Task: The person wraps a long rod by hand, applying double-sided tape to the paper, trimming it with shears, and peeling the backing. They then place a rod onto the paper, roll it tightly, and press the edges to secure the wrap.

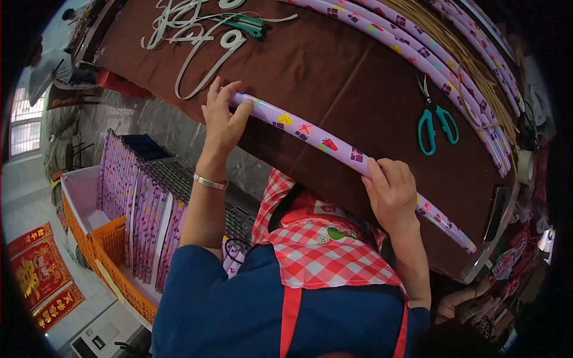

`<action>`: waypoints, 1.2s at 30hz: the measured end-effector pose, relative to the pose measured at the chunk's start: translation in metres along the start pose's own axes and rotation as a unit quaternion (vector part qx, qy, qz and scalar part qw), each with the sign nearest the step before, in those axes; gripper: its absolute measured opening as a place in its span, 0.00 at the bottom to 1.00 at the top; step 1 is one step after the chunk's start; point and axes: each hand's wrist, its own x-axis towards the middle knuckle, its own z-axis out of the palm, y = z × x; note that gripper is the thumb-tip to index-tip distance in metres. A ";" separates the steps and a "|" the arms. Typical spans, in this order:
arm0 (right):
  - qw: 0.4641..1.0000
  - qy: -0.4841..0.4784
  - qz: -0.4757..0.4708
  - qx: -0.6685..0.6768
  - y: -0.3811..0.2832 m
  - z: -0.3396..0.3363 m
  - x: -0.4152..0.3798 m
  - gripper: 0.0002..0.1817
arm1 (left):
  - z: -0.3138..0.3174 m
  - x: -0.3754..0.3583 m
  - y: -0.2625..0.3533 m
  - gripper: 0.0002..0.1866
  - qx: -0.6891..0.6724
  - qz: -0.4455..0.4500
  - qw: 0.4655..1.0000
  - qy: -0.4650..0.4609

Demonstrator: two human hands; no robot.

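A long, slim roll of purple wrapping paper (322, 138) with gift-box prints slants across the near edge of the brown-covered table. My left hand (225, 116), with a bracelet at the wrist, grips its upper left end between thumb and fingers. Farther down the roll, my right hand (391, 194) is closed over it, fingers on top. The roll's lower right end sticks out past that hand. Teal-handled scissors (439, 122) lie beyond my right hand, blades partly open. Above my left hand lie loose white strips (191, 39) and a green box cutter (246, 25).
More purple rolls (412, 51) lie along the table's far side beside brown strips (444, 36). A phone-like dark slab (494, 213) and a tape roll (525, 167) sit at the right edge. An orange crate (110, 256) at lower left holds many upright rolls (140, 209).
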 end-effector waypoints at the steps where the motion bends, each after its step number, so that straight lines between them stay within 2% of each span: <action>1: 1.000 0.001 0.000 0.001 0.000 0.000 0.000 0.27 | -0.001 -0.001 -0.003 0.27 -0.032 0.001 0.999 -0.008; 6: 1.000 -0.005 0.002 0.001 0.000 0.000 0.000 0.29 | -0.008 0.001 -0.018 0.27 -0.095 0.022 0.995 -0.036; 12: 0.999 -0.030 0.036 -0.001 -0.002 -0.008 -0.002 0.27 | -0.019 -0.001 -0.011 0.23 -0.137 0.026 0.987 -0.080; 15: 0.998 -0.049 0.044 -0.005 0.007 -0.018 -0.012 0.27 | -0.016 -0.012 0.000 0.22 -0.095 0.062 0.991 -0.066; 17: 0.998 -0.044 0.048 -0.002 0.018 -0.025 -0.023 0.27 | -0.017 -0.022 0.009 0.22 0.002 0.121 0.988 -0.094; 19: 0.998 -0.031 0.057 0.007 0.023 -0.033 -0.033 0.27 | -0.015 -0.027 0.013 0.23 -0.025 0.141 0.983 -0.112; 23: 0.996 -0.062 0.068 -0.006 0.011 -0.035 -0.021 0.24 | -0.011 -0.029 0.016 0.24 0.008 0.196 0.976 -0.096; 25: 0.995 -0.083 0.046 0.009 0.000 -0.024 -0.002 0.24 | -0.010 -0.029 0.014 0.25 0.011 0.207 0.975 -0.083; 29: 0.995 -0.077 -0.055 0.033 -0.019 0.011 0.049 0.19 | -0.009 -0.030 0.011 0.26 0.000 0.224 0.972 -0.074; 36: 0.984 -0.067 -0.153 0.063 -0.040 0.049 0.101 0.22 | -0.007 -0.033 0.012 0.27 0.007 0.219 0.973 -0.069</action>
